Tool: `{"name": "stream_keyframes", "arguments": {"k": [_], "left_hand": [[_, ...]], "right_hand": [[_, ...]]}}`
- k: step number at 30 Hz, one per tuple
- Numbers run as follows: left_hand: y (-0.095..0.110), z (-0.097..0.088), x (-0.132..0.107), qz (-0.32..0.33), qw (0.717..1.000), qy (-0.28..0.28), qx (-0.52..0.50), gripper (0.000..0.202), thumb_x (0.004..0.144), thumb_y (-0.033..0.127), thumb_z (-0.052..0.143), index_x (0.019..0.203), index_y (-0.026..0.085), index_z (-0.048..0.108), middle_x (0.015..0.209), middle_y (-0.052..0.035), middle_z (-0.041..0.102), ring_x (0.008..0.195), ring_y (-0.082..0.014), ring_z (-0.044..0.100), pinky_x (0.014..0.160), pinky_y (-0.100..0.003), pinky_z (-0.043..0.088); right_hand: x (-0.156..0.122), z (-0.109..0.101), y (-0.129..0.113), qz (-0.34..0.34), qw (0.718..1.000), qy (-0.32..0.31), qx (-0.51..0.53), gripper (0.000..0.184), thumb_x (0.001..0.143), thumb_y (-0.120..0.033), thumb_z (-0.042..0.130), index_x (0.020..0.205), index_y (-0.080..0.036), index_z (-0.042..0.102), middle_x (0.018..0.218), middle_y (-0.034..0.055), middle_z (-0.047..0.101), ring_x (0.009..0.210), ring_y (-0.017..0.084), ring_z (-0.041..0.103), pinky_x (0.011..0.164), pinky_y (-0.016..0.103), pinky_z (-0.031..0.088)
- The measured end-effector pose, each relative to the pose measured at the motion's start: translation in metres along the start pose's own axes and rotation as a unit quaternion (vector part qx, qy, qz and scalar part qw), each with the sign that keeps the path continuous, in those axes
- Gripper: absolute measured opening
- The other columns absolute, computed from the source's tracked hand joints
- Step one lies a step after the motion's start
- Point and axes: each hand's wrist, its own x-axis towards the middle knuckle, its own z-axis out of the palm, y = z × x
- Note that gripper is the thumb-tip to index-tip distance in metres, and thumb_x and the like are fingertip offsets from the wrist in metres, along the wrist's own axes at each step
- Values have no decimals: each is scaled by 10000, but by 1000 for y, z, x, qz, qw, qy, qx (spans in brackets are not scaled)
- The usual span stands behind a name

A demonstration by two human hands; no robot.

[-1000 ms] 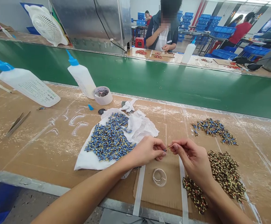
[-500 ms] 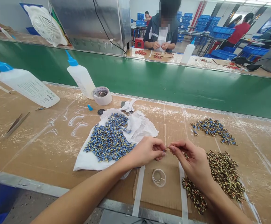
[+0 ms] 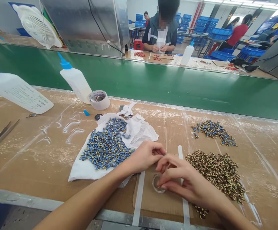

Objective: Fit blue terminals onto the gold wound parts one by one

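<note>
Cardboard covers the surface (image 3: 45, 153), with blue pieces (image 3: 105, 145) heaped on a white cloth (image 3: 143, 129) and a dark pile (image 3: 216, 171) to the right. The left hand (image 3: 146, 156) pinches a small blue piece at its fingertips. The right hand (image 3: 177, 180), level with it a second ago, has dropped its curled fingers over the little clear dish (image 3: 156, 187).

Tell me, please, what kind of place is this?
Most likely a factory assembly line: a green conveyor belt runs past the cardboard-covered bench, heaps of small blue parts lie there, and another worker sits opposite.
</note>
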Motion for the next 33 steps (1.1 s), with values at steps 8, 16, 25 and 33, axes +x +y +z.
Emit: {"name": "stream_keyframes", "arguments": {"k": [8,16,25,33], "left_hand": [[3,-3,0,-12,1000,-11,2,108,798,192,590,842,133,668,680,-11,642,622,-119,585,592,-222,443],[-1,-3,2,-37,999,-9,-5,117,802,235,609,852,135,643,644,8,602,578,-109,573,574,-227,464],[-2,-3,2,-34,999,-8,0,138,800,250,611,867,134,646,642,12,598,572,-102,565,562,-219,470],[-1,-4,1,-45,999,-2,-6,135,800,245,603,870,136,643,646,12,583,568,-96,554,554,-216,475]], "right_hand": [[-10,-38,13,52,990,115,-69,164,911,-247,566,1067,-242,617,991,47,632,885,187,583,780,320,469],[-46,-92,65,298,905,148,-265,162,841,-305,569,727,-199,615,667,29,659,602,188,593,533,285,381],[-24,-61,68,229,886,193,-355,55,789,-216,542,754,-208,584,770,37,628,696,199,584,599,291,379],[-21,-65,74,219,904,193,-311,58,764,-181,531,750,-198,585,723,38,640,669,195,588,592,283,404]]}}
